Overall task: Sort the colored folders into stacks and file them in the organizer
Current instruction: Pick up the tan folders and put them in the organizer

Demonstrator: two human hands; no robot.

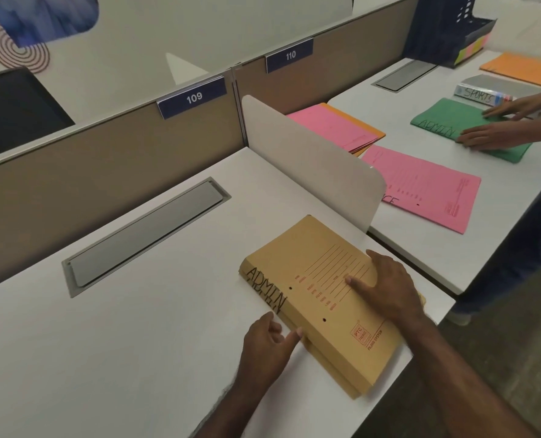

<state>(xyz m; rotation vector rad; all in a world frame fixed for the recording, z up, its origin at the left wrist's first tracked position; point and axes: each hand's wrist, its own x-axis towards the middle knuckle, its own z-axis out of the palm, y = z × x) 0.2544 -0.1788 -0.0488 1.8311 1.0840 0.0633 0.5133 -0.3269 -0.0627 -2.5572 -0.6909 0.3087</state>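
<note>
Two bare hands are seen squaring a stack of brown folders point(323, 298) at the near edge of a white desk point(136, 311), at about 5 o'clock in the frame. On the stack's top cover the right hand point(386, 286) is laid flat with fingers spread, while the fingertips of the left hand point(269, 339) are pressed, loosely extended, against the stack's left edge; nothing is pinched. "ADMIN" is hand-lettered in black along the spine edge, and a red stamp reading "PTC" above "FILING SYSTEM" is printed on the cover. The sorting step appears to be in hand; filing would next call for the stack to be lifted and carried to the dark organizer point(449, 30) at 1 o'clock. Beyond a white divider point(310, 159), pink folders point(420, 188) are spread at 3 o'clock, and a green folder point(446, 121) marked "ADMIN" is held down by another person's hands point(496, 128). Partition plates are numbered "109" and "110".
</note>
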